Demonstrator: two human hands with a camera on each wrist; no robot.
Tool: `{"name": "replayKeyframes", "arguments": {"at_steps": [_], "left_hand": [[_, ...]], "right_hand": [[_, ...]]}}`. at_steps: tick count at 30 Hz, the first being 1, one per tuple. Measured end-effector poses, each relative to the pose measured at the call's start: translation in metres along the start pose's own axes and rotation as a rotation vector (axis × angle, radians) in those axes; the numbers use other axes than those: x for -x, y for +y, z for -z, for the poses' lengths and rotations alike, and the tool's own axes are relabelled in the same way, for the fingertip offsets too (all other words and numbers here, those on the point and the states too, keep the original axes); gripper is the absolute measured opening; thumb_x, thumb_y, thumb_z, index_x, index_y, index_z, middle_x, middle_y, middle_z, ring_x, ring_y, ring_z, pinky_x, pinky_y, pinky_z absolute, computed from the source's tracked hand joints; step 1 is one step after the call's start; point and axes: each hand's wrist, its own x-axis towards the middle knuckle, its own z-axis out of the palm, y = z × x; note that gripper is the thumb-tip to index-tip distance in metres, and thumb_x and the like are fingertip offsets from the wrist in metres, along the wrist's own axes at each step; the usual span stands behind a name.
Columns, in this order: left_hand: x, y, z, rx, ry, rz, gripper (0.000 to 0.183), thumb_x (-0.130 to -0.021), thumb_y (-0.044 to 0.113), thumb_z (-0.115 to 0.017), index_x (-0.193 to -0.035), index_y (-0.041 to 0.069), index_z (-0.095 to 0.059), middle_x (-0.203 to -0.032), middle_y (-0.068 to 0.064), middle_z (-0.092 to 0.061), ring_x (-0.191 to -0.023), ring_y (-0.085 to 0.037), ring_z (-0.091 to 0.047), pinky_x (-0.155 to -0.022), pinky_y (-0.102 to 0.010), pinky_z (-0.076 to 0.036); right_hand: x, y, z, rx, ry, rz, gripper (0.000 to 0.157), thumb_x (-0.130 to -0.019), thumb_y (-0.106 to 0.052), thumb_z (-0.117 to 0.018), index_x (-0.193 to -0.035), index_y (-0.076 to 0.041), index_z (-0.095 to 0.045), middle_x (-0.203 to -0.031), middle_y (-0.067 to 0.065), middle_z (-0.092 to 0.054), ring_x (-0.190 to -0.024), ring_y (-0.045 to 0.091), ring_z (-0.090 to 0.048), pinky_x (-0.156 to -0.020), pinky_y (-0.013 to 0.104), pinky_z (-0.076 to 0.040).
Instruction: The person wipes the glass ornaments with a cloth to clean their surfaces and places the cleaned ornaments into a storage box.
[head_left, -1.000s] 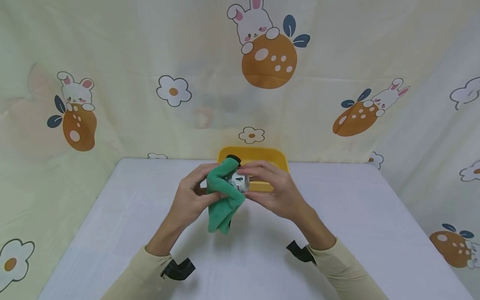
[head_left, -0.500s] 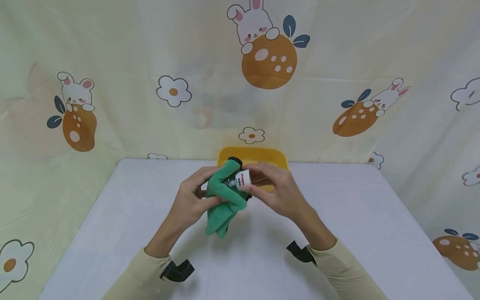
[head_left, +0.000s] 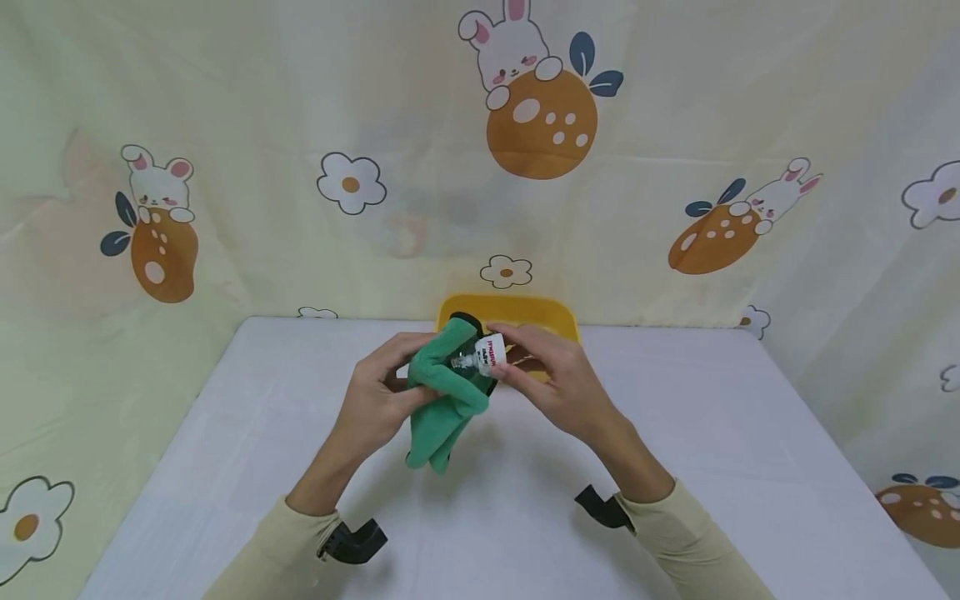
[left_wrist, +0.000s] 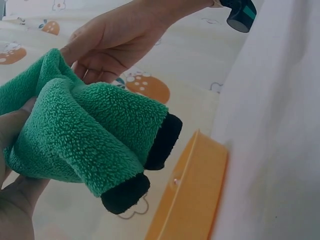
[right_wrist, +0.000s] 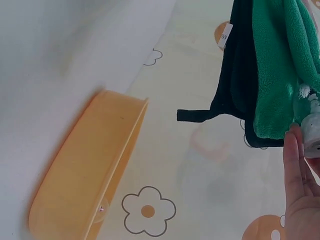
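Observation:
My left hand (head_left: 378, 400) grips a folded green towel (head_left: 437, 433) with black edging, thumb in front and fingers behind. A small clear bottle (head_left: 491, 353) with a white label and red lettering lies tilted against the towel, its narrow end pointing into the fold. The fingers and thumb of my right hand (head_left: 558, 379) pinch the labelled end. In the right wrist view the bottle (right_wrist: 312, 131) shows only partly at the edge, beside the hanging towel (right_wrist: 274, 75). The left wrist view shows the fluffy towel (left_wrist: 75, 125) hiding the bottle.
Behind the hands, a yellow tray (head_left: 510, 305) stands at the back of the white table (head_left: 675, 433), against a printed curtain (head_left: 420, 100). Black wrist mounts (head_left: 352, 543) jut inward from both sleeves.
The bottle has turned between my right fingers: a black print faced up before, red lettering now. My right thumb has moved up onto the label. The towel's lower end has shifted slightly left.

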Motion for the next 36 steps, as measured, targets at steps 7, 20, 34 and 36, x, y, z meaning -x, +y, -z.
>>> {"name": "replayKeyframes", "arguments": {"at_steps": [7,20,34,36], "left_hand": [[-0.0004,0.0003,-0.0005,-0.016,0.051,0.056,0.045,-0.088,-0.008,-0.074,-0.130,0.005,-0.065,-0.127,-0.010,-0.065,-0.112,-0.021,-0.065,-0.084,-0.035,-0.062],[-0.0038,0.0036,-0.0012,0.012,0.031,0.132,0.049,-0.088,-0.001,-0.077,-0.134,0.009,-0.063,-0.129,-0.008,-0.066,-0.114,-0.023,-0.065,-0.088,-0.036,-0.061],[-0.0062,0.0031,-0.0059,0.013,-0.051,0.149,0.058,-0.086,-0.001,-0.078,-0.139,0.013,-0.059,-0.132,-0.007,-0.061,-0.114,-0.025,-0.060,-0.086,-0.036,-0.062],[-0.0061,0.0032,-0.0068,0.004,-0.059,0.129,0.059,-0.085,-0.002,-0.079,-0.139,0.013,-0.059,-0.133,-0.006,-0.060,-0.116,-0.024,-0.059,-0.086,-0.036,-0.062]], "right_hand": [[0.0018,0.0005,0.0015,0.004,0.005,0.031,0.059,-0.087,-0.006,-0.079,-0.142,-0.009,-0.059,-0.125,0.007,-0.066,-0.097,0.018,-0.072,-0.082,0.029,-0.062],[-0.0012,0.0002,0.0074,0.098,-0.021,0.208,0.061,-0.080,0.002,-0.081,-0.137,-0.009,-0.064,-0.136,0.009,-0.062,-0.124,0.024,-0.060,-0.097,0.024,-0.055],[-0.0018,0.0016,0.0060,0.104,0.000,0.221,0.060,-0.076,0.000,-0.086,-0.133,-0.002,-0.065,-0.128,0.013,-0.068,-0.105,0.025,-0.071,-0.084,0.033,-0.062],[-0.0017,0.0015,0.0061,0.095,0.007,0.201,0.061,-0.075,-0.001,-0.086,-0.132,-0.001,-0.064,-0.126,0.012,-0.069,-0.099,0.023,-0.073,-0.083,0.033,-0.062]]}}
